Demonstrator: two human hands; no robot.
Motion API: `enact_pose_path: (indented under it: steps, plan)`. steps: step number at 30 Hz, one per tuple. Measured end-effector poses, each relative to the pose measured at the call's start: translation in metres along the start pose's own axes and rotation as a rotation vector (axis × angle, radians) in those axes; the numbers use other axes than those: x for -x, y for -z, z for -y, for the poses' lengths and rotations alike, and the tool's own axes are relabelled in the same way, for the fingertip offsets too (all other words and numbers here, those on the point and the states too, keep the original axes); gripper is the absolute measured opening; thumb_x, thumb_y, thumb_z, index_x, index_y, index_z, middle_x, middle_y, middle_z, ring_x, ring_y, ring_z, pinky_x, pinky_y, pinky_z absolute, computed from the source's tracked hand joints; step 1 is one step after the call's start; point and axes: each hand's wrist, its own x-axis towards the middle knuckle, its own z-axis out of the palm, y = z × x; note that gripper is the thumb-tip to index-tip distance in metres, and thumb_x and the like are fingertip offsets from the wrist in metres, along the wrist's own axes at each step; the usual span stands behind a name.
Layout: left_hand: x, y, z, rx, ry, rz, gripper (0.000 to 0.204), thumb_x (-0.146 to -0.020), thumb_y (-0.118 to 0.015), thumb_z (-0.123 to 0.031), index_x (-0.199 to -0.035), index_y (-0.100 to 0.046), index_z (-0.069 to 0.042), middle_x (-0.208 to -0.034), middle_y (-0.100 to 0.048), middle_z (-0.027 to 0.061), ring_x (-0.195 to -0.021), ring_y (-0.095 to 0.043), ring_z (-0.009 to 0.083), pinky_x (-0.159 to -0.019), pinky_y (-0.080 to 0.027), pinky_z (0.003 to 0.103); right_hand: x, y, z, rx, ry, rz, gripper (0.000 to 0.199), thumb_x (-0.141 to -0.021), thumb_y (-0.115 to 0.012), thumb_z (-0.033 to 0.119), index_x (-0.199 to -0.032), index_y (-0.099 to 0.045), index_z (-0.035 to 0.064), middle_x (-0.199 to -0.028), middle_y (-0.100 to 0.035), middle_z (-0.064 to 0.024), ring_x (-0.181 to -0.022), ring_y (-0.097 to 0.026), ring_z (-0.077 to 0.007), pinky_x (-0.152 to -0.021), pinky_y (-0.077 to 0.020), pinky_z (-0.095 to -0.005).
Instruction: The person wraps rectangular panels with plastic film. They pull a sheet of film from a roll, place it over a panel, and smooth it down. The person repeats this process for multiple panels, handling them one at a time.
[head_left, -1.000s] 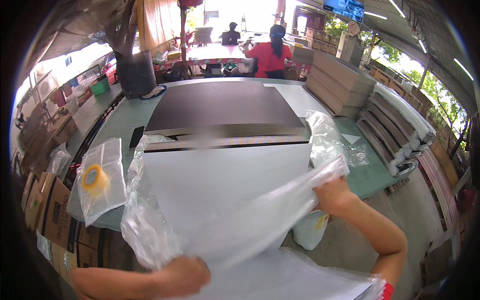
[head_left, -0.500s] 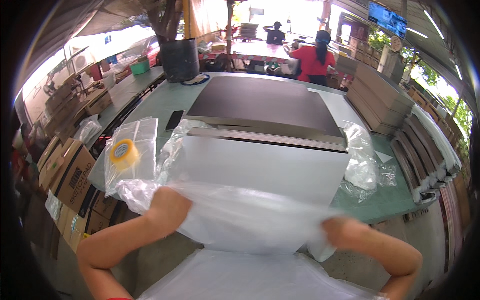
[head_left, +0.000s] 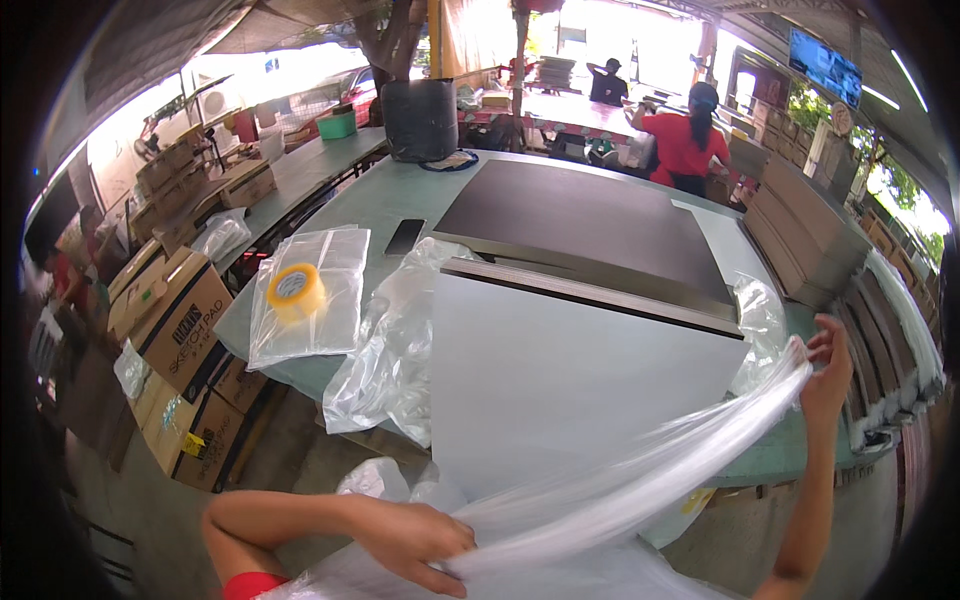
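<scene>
A clear plastic sheet (head_left: pixel 640 480) is pulled taut on a slant across the near part of a large stack of pale boards (head_left: pixel 580 370). My left hand (head_left: pixel 415 540), low at the near edge, is closed on its lower end. Raised beside the right of the stack, my right hand (head_left: pixel 828 375) pinches the bunched upper end, a few fingers spread. More of the film drapes over my lap at the bottom. Behind the pale boards lies a stack of dark boards (head_left: pixel 590 215). Crumpled plastic (head_left: pixel 385 350) lies along the stack's left side.
On the green table (head_left: pixel 350 200), a yellow tape roll (head_left: pixel 296 293) rests on folded plastic bags (head_left: pixel 330 250), near a phone (head_left: pixel 405 237). Stacked brown boards (head_left: pixel 800 220) stand at right, cartons (head_left: pixel 185 320) at left. A person in red (head_left: pixel 690 140) works beyond a black bin (head_left: pixel 420 120).
My right hand has swung up and to the right, stretching the sheet diagonally. My left hand has dropped lower and nearer. The head view has turned left.
</scene>
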Motion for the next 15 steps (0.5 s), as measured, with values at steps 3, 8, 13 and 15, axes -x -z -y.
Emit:
enact_pose_path:
  steps: [3, 8, 13, 15]
  plan:
    - [0.023, 0.056, 0.006, 0.508, 0.415, -0.896, 0.004, -0.069, -0.052, -0.005, -0.071, -0.054, -0.002, -0.069, -0.055, 0.0062, -0.057, -0.054, 0.0167, -0.051, -0.043, 0.027, 0.059, -0.017, -0.031, 0.040, 0.094, 0.165, 0.039, -0.062, -0.058, 0.003, -0.101, -0.053, 0.0067, -0.069, -0.051, -0.0038, -0.057, -0.048, -0.0131, -0.053, -0.0396, -0.0260]
    - [0.026, 0.098, 0.099, -0.762, 0.333, -1.477, 0.041, -0.055, -0.047, 0.010, -0.094, -0.048, -0.003, -0.086, -0.051, 0.0138, -0.073, -0.051, 0.0266, -0.063, -0.042, 0.030, 0.056, -0.048, 0.033, 0.079, 0.263, 0.311, 0.052, -0.053, -0.051, -0.004, -0.104, -0.053, 0.0057, -0.087, -0.051, -0.0111, -0.078, -0.050, -0.0277, -0.064, -0.0421, -0.0379]
    - [-0.014, 0.110, 0.047, -0.684, 0.403, -1.071, 0.074, -0.054, -0.049, 0.016, -0.121, -0.041, -0.015, -0.112, -0.047, 0.0083, -0.082, -0.053, 0.0217, -0.072, -0.044, 0.029, 0.034, -0.037, 0.000, -0.072, 0.194, 0.304, 0.064, -0.056, -0.035, -0.015, -0.115, -0.047, 0.0062, -0.106, -0.045, -0.0118, -0.097, -0.044, -0.0249, -0.076, -0.0423, -0.0318]
    - [-0.014, 0.103, 0.051, -0.697, 0.276, -1.166, 0.066, -0.055, -0.052, 0.014, -0.114, -0.048, -0.014, -0.103, -0.049, 0.0072, -0.079, -0.054, 0.0178, -0.070, -0.044, 0.027, 0.035, -0.014, 0.004, -0.103, 0.183, 0.295, 0.063, -0.051, -0.035, -0.016, -0.107, -0.055, 0.0047, -0.095, -0.050, -0.0103, -0.089, -0.048, -0.0212, -0.074, -0.0414, -0.0256]
